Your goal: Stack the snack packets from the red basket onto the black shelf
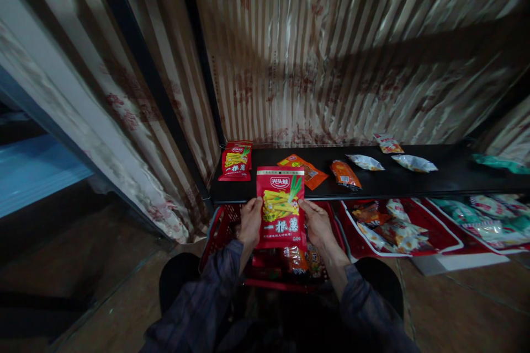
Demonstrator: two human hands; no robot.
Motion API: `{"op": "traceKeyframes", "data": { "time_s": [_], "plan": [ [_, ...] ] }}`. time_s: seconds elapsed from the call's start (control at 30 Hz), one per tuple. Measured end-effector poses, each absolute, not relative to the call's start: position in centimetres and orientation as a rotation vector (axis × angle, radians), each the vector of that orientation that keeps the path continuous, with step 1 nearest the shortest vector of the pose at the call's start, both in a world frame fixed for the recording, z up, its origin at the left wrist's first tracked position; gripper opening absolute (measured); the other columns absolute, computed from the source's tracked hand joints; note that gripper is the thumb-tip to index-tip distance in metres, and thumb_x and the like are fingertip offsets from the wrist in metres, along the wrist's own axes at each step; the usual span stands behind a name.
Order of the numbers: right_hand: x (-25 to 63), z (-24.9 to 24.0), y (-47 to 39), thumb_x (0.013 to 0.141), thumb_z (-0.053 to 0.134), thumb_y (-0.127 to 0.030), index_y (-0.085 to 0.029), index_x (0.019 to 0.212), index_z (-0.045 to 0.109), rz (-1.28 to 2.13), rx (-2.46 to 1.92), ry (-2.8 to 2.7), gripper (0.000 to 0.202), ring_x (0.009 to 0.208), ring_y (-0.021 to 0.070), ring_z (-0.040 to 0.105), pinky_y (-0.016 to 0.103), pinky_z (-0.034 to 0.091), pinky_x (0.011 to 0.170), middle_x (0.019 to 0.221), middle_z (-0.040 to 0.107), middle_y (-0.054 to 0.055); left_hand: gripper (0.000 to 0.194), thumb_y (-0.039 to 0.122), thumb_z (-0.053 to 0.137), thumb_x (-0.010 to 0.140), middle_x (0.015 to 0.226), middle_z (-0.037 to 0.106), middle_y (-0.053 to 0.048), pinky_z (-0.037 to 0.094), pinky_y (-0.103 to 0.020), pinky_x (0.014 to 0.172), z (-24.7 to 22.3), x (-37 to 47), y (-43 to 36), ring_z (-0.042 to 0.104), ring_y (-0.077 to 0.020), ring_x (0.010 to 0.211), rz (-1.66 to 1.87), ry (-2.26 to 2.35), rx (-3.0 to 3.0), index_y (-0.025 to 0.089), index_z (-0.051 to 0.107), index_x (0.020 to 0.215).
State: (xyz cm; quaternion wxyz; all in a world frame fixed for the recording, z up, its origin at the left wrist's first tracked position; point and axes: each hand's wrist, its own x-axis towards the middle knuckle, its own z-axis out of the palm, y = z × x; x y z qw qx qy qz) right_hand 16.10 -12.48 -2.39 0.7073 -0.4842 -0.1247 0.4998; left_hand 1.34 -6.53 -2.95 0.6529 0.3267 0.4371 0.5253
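A red snack packet [281, 207] with yellow sticks and a green onion printed on it is held upright, front facing me. My left hand [249, 222] pinches its left edge, and my right hand [318, 223] pinches its right edge. Below the packet is a red basket [221, 229] holding orange and red packets, partly hidden by my hands and the held packet. Similar red packets [236, 161] stand at the left end of the black shelf [256, 190]. Behind the held packet, an orange packet [310, 174] lies on the shelf.
Farther right on the shelf are an orange bag [345, 175], white packets [414, 163] and a green packet [499, 164]. Below stand another red basket [441, 236] with snacks and one with green packets [484, 220]. A black post [202, 66] and curtains [331, 55] border the shelf.
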Motion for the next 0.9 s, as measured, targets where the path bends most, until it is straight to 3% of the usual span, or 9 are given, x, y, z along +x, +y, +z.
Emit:
{"op": "traceKeyframes", "data": {
  "time_s": [0.2,0.4,0.53,0.67,0.8,0.9],
  "plan": [
    [16.4,-2.2,-12.3,0.045,0.090,-0.034,-0.020,0.071,0.071,1.102,-1.074,-0.253,0.035,0.055,0.0217,0.069,0.033,0.057,0.055,0.068,0.076,0.003,0.041,0.053,0.079,0.056,0.062,0.065,0.001,0.045,-0.025,0.057,-3.1,1.7,-6.2,0.059,-0.0136,0.056,1.194,1.011,0.734,0.017,0.063,0.070],
    [16.3,-1.9,-12.0,0.047,0.089,-0.033,-0.019,0.073,0.071,1.077,-1.052,-0.236,0.034,0.062,0.0245,0.071,0.035,0.058,0.059,0.069,0.076,0.005,0.034,0.049,0.073,0.066,0.064,0.064,0.000,0.048,-0.026,0.062,-3.3,1.8,-5.8,0.061,-0.0150,0.062,1.174,1.011,0.834,0.018,0.061,0.070],
    [16.1,-1.8,-11.8,0.045,0.089,-0.031,-0.018,0.074,0.072,1.041,-1.037,-0.207,0.036,0.057,0.0220,0.070,0.033,0.057,0.056,0.069,0.076,0.004,0.022,0.029,0.067,0.073,0.086,0.069,-0.005,0.051,-0.029,0.076,-3.7,1.8,-5.5,0.064,-0.0169,0.079,1.194,1.140,1.037,0.017,0.063,0.092],
    [16.0,-1.8,-11.7,0.044,0.089,-0.031,-0.019,0.072,0.072,1.028,-1.014,-0.200,0.036,0.054,0.0197,0.068,0.031,0.056,0.053,0.068,0.076,0.003,0.039,0.014,0.059,0.075,0.118,0.063,-0.011,0.044,-0.039,0.100,-3.2,1.7,-6.1,0.058,-0.0222,0.112,1.289,1.327,1.454,0.018,0.060,0.114],
    [15.8,-1.9,-11.5,0.046,0.089,-0.034,-0.019,0.072,0.073,0.997,-1.003,-0.232,0.034,0.055,0.0192,0.068,0.030,0.054,0.053,0.066,0.075,0.002,0.032,0.017,0.057,0.079,0.125,0.059,-0.013,0.035,-0.043,0.110,-2.3,2.0,-7.8,0.051,-0.0252,0.124,1.255,1.187,1.742,0.019,0.065,0.110],
    [15.3,-1.8,-11.5,0.050,0.086,-0.038,-0.020,0.074,0.074,0.913,-1.062,-0.310,0.033,0.059,0.0179,0.067,0.029,0.054,0.057,0.069,0.075,0.001,0.035,0.026,0.059,0.083,0.133,0.057,-0.013,0.032,-0.043,0.113,-1.8,2.7,-9.2,0.048,-0.0259,0.129,1.151,1.033,1.660,0.019,0.063,0.117]
  ]
}}
